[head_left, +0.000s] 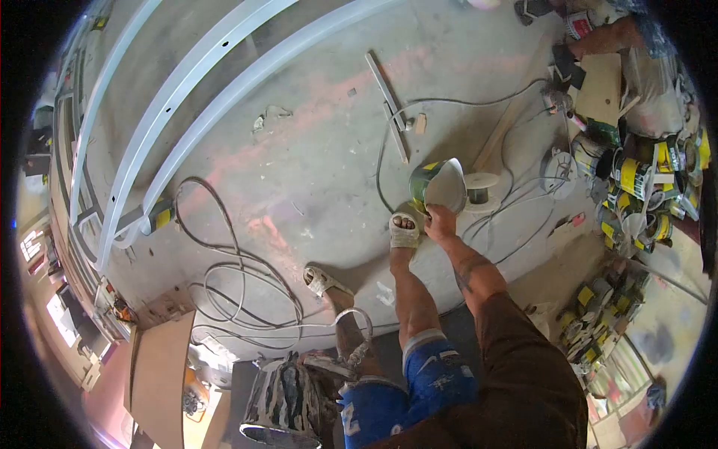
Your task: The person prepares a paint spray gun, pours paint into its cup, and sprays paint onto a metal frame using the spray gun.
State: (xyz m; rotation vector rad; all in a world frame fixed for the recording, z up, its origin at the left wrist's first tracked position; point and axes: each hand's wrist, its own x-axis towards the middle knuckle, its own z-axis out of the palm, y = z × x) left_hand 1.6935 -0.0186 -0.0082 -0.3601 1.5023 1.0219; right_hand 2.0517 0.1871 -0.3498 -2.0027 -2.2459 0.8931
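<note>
My right hand (441, 222) is closed on the lower edge of a green-and-yellow tin (423, 182), which is tilted in front of my right foot. A pale, whitish face of the tin points up towards me; I cannot tell whether it is the inside or a lid. My left hand (323, 396) is mostly hidden behind a paint-streaked cup (280, 396) near my lap. It seems closed around a paint-crusted spray gun (329, 364) fixed to that cup. A pale hose (368, 323) loops up from the gun.
Long curved white profiles (173, 93) fill the upper left. Coiled hose (238, 269) lies on the floor, left of my feet. A white spool (481, 192) stands beside the tin. Used tins (632, 176) are heaped at right, and wooden strips (390, 112) lie ahead.
</note>
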